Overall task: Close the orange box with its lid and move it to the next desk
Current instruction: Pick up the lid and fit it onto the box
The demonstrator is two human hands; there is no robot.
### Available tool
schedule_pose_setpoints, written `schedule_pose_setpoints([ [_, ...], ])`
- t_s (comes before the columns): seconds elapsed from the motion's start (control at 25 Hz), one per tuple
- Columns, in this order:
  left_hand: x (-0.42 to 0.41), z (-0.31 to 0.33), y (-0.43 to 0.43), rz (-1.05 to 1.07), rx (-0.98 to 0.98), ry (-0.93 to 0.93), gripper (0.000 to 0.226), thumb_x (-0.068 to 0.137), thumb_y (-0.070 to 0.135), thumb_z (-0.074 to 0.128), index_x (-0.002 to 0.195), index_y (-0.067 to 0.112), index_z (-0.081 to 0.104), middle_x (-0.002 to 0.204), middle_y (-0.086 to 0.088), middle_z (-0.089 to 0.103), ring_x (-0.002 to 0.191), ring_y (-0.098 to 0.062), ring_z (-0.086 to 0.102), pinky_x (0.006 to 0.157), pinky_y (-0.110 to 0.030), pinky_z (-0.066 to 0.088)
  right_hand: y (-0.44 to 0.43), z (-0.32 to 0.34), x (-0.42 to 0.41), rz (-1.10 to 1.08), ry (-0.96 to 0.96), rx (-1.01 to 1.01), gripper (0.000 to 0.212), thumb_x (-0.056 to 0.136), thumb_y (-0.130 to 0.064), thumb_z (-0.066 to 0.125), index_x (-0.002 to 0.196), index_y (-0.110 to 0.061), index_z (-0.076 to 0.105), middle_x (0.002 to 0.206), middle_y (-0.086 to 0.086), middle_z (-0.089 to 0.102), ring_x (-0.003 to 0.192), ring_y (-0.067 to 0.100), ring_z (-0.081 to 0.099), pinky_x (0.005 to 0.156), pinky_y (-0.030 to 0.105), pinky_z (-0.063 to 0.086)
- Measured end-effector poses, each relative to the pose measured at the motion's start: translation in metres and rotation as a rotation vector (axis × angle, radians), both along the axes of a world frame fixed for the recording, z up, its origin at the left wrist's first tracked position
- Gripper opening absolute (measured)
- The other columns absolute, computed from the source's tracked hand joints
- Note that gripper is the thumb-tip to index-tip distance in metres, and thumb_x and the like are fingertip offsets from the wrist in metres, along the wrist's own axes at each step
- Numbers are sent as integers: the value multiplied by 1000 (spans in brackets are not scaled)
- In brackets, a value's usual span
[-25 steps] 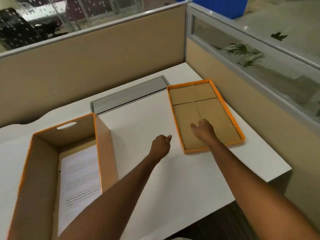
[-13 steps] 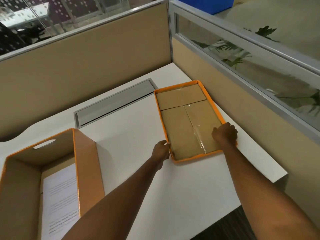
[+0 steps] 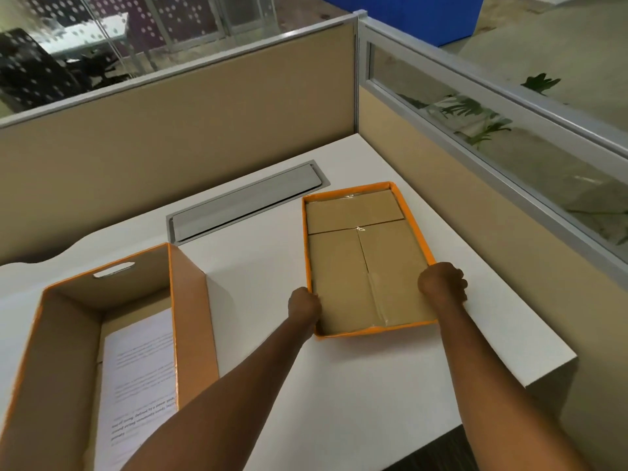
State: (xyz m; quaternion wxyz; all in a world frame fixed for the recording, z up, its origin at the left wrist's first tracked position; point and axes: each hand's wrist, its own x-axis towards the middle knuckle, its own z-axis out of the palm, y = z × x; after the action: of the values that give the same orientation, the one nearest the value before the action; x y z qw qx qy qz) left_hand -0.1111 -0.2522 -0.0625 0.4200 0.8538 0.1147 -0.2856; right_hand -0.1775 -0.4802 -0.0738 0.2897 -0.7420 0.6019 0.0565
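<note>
The orange box (image 3: 190, 321) stands open at the left of the white desk, with a printed sheet of paper (image 3: 139, 375) lying on its bottom. Its lid (image 3: 343, 266) lies upside down at the right, brown cardboard inside an orange rim. My left hand (image 3: 304, 305) grips the lid's left rim near the front corner. My right hand (image 3: 441, 283) grips the right rim. The lid still rests on the desk.
A grey cable flap (image 3: 244, 202) is set into the desk (image 3: 373, 385) behind the box and lid. Beige partition walls (image 3: 187, 124) close the back and the right side, the right one topped with glass. The desk's front edge runs close below the lid.
Both hands reached forward to the lid and closed on its two long sides. The right hand went from the lid's inside to its right rim. The view has shifted slightly.
</note>
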Motion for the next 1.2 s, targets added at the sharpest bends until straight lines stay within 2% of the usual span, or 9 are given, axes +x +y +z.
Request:
schedule_pose_setpoints([
  [0.2,0,9,38,117,-44,-69,14,88,1,38,84,4,51,80,-9,49,74,-23,45,53,-26,33,24,51,-14,253,-178,106,40,92,-12,42,130,1,36,129,22,50,113,38,51,87,40,42],
  [0.44,-2,44,81,172,-110,-185,18,86,3,50,73,15,48,77,0,48,86,-28,47,72,-34,39,83,139,-12,455,-523,-70,22,91,-11,44,107,-5,58,107,16,63,91,33,56,71,31,38],
  [0.48,-3,55,87,180,-114,-245,9,89,9,53,82,15,55,87,-1,55,94,-30,52,77,-34,41,101,151,-10,474,-554,-122,20,91,-7,43,103,-4,59,103,15,64,90,33,56,69,30,38],
  [0.56,0,84,99,157,-124,-396,28,94,25,52,108,2,62,110,-13,64,108,-31,58,85,-35,46,141,172,-6,518,-574,-234,20,90,-2,41,104,0,56,101,16,62,93,35,58,69,31,42],
  [0.64,2,125,110,70,-264,-476,38,95,38,49,84,3,63,81,-12,63,80,-27,58,69,-33,45,185,190,-2,531,-544,-326,33,92,-2,43,124,0,49,114,20,60,105,36,58,82,38,48],
  [0.72,1,170,122,-8,-469,-385,40,91,50,49,82,13,60,73,-2,56,71,-21,55,67,-33,46,231,206,1,523,-481,-385,46,92,-8,50,137,-5,39,125,20,55,113,36,56,93,44,48],
  [0.84,-5,218,146,-141,-660,-156,53,85,62,49,116,20,55,97,-4,56,88,-24,59,74,-37,55,305,218,-3,506,-491,-465,41,92,-21,53,130,-7,45,123,16,57,110,32,57,92,44,48],
  [1.0,-19,240,187,-115,-787,-292,31,87,42,62,88,15,46,69,-3,43,61,-15,45,55,-26,42,388,229,-13,525,-516,-608,27,96,-18,44,119,-7,53,116,14,61,104,26,59,86,36,46],
  [1.2,-12,238,264,76,-851,-311,9,88,12,59,93,15,53,84,-6,59,73,-20,59,57,-28,51,451,248,-28,710,-709,-394,37,91,-24,55,126,-14,50,119,7,63,104,24,60,92,38,50],
])
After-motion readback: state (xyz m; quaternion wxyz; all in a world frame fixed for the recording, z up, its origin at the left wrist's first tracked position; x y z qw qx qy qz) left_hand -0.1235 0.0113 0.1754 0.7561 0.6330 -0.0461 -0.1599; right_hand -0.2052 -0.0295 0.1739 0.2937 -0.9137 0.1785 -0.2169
